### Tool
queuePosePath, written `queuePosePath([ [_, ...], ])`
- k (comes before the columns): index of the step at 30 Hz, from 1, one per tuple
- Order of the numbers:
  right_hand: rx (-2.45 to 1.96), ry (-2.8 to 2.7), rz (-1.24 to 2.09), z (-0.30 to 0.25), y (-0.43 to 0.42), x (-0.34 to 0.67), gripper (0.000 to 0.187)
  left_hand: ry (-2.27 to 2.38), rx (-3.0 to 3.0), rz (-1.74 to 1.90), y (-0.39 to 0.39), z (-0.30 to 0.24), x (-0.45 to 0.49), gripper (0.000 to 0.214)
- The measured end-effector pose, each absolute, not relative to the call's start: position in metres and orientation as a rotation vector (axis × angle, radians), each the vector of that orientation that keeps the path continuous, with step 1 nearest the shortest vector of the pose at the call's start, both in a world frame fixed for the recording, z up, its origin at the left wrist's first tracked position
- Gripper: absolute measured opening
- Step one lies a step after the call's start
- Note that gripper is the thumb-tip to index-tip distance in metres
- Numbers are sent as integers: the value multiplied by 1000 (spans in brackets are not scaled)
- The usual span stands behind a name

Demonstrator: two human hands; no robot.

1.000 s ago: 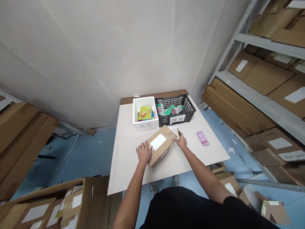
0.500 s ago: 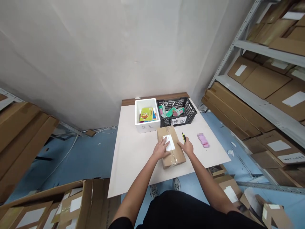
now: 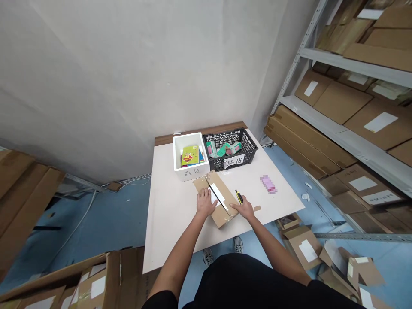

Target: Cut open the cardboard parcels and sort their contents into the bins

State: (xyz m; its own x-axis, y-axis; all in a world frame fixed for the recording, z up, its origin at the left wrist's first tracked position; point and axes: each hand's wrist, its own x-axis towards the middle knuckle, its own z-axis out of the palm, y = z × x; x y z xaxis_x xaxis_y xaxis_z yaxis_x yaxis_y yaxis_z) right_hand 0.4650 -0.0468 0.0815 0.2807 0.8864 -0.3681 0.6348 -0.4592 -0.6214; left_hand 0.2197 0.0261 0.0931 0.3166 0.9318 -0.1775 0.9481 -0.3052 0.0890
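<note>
Currently our right hand (image 3: 243, 208) has its grip clamped round a yellow-black cutter (image 3: 239, 197), thumb at the cardboard box (image 3: 226, 196); our left hand (image 3: 204, 203) lies flat on top. Box sits on the counter (image 3: 170, 214), seam gaping, near white bin (image 3: 183, 175) and black basket (image 3: 249, 158).

the left arm (image 3: 180, 253) and right arm (image 3: 273, 246) reach forward and down, angling inward; the left hand (image 3: 205, 203) lies palm down, fingers pointing forward, thumb out to the right; the right hand (image 3: 244, 209) is curled, its thumb stretched leftward
</note>
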Motion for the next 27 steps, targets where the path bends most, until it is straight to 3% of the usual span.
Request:
queuePosePath([
  [15,-2088,-1656,1050,71,16,457,72,2107,2161,-86,-42,101,201,84],
  [20,-2088,-1691,931,83,43,451,83,2207,2048,-68,-57,105,213,85],
  [24,-2069,-1615,833,96,53,453,59,1981,2232,2,-56,106,224,77],
  [27,-2067,-1433,960,103,39,468,44,1684,2374,34,-48,99,232,71],
])
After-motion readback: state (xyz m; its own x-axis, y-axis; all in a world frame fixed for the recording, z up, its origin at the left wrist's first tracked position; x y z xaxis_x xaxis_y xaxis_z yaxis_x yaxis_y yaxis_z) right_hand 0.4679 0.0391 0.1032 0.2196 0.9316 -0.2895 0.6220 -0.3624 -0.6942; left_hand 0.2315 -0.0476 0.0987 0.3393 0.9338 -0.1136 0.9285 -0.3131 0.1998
